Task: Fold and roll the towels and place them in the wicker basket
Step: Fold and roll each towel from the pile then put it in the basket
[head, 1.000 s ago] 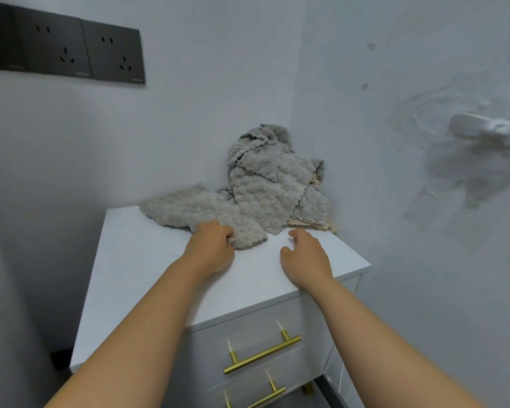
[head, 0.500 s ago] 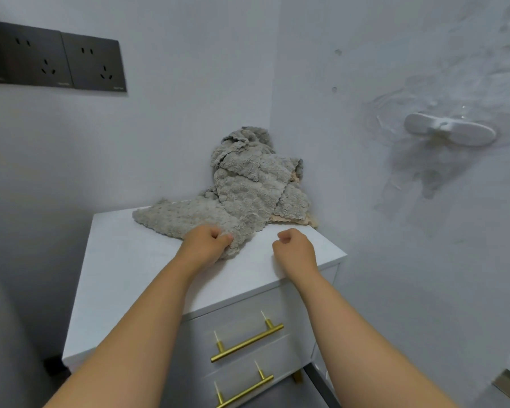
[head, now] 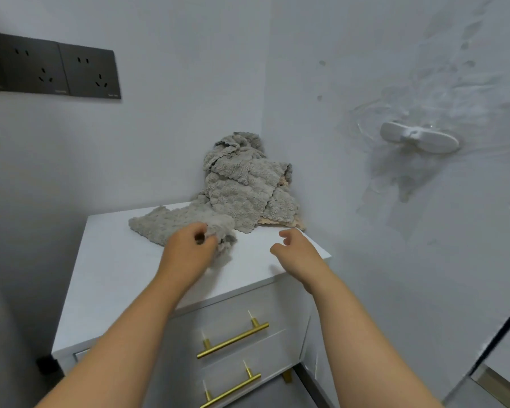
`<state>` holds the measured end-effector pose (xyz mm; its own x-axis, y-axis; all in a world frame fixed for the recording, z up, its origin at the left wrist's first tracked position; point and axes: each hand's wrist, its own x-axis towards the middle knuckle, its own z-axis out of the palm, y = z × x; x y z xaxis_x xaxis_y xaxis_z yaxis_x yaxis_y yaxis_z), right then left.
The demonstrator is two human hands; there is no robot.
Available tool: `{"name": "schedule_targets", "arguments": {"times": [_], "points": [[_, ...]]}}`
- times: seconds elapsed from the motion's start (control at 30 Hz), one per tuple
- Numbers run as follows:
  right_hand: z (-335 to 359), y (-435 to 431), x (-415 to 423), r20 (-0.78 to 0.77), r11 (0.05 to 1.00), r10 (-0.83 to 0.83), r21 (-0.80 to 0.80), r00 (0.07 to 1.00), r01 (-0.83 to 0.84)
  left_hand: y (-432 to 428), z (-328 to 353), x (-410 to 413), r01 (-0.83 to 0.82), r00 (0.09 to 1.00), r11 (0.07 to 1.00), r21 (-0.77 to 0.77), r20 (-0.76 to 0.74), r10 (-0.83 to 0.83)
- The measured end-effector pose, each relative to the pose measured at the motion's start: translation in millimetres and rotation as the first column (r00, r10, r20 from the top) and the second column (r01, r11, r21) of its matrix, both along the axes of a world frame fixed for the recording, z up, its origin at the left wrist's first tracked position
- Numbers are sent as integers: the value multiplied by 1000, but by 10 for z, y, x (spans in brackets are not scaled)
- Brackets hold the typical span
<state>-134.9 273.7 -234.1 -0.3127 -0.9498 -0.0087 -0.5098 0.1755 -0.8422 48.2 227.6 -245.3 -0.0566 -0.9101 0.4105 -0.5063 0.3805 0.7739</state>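
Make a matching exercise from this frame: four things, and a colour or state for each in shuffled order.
Things:
1. left hand
2. right hand
3. upper drawer handle
4. wall sockets

Colour or state:
A. black
B. gold-coloured
C. holds nothing
D. grips the grey towel

Pairs: 1-D, 2-C, 3-B, 4-A.

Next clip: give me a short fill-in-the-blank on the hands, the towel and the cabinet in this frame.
The left hand grips the edge of a towel that is ___ in colour.
The right hand holds ___.
The front of the white cabinet shows ___ gold drawer handles.
Missing words: gray; nothing; two.
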Motion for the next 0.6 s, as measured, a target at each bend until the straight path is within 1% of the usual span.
{"name": "schedule_targets", "arguments": {"times": [0.1, 0.2, 0.27, 0.33, 0.4, 0.47, 0.57, 0.6], "points": [[94, 5, -66, 130, 998, -21, -51, 991, 28, 11, 188, 124, 69, 980, 993, 91, -191, -51], [152, 10, -85, 297, 997, 3, -76, 955, 21, 91, 262, 210, 237, 920, 948, 212, -363, -148], [178, 25, -88, 435, 998, 35, -65, 900, -7, 147, 307, 201, 331, 899, 906, 265, -380, -217], [176, 40, -85, 534, 998, 67, -53, 843, -46, 205, 361, 158, 396, 884, 878, 269, -369, -286], [161, 52, -86, 562, 993, 120, -55, 818, -108, 239, 404, 89, 467, 859, 841, 271, -365, -359], [144, 76, -105, 556, 983, 181, -72, 811, -170, 272, 428, 17, 521, 835, 809, 272, -359, -417], [89, 93, -181, 582, 946, 313, -118, 750, -303, 319, 449, -82, 554, 812, 795, 248, -372, -450], [75, 103, -205, 558, 927, 359, -118, 748, -356, 339, 464, -110, 563, 805, 791, 239, -376, -459]]}}
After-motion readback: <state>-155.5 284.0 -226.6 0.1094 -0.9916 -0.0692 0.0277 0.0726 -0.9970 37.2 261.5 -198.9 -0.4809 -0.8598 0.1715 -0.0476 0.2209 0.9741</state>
